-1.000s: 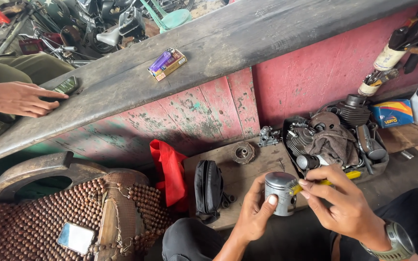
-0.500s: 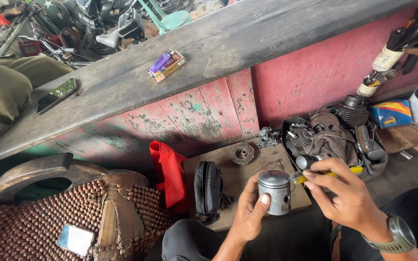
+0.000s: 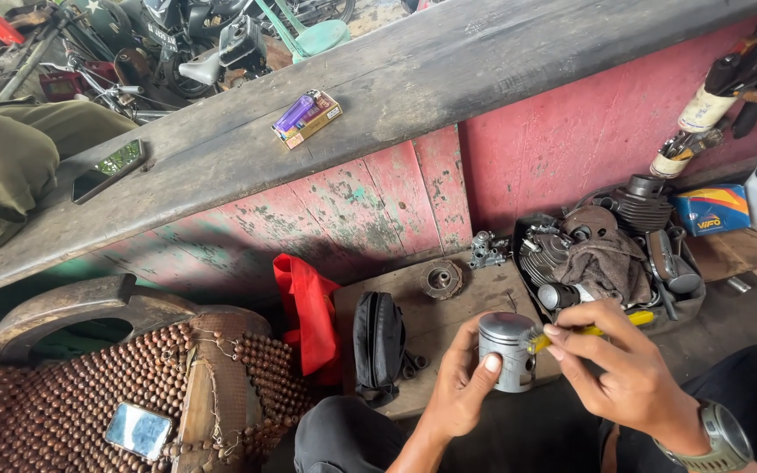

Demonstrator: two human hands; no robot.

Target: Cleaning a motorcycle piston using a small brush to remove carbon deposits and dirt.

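My left hand [image 3: 464,385] grips a silver metal piston [image 3: 507,349] upright in front of my knees. My right hand [image 3: 628,368], with a watch on its wrist, pinches a thin yellow-handled tool [image 3: 596,328] whose tip touches the piston's side. Both hands hover over a wooden board [image 3: 475,293] on the floor. Just beyond them a black tray [image 3: 611,258] holds engine parts and a grey rag.
On the board lie a round metal part [image 3: 441,280], a small carburettor-like piece [image 3: 487,250], a black pouch [image 3: 378,343] and a red cloth [image 3: 308,315]. A wooden bench [image 3: 396,96] carries a lighter on a small box [image 3: 307,117] and a phone [image 3: 108,170]. Another person's green-clad leg [image 3: 10,166] rests at left. A beaded seat [image 3: 89,403] holds a second phone [image 3: 137,431].
The other person's hand has left the bench at left. My hands shifted slightly with the piston; the yellow tool stays at its side.
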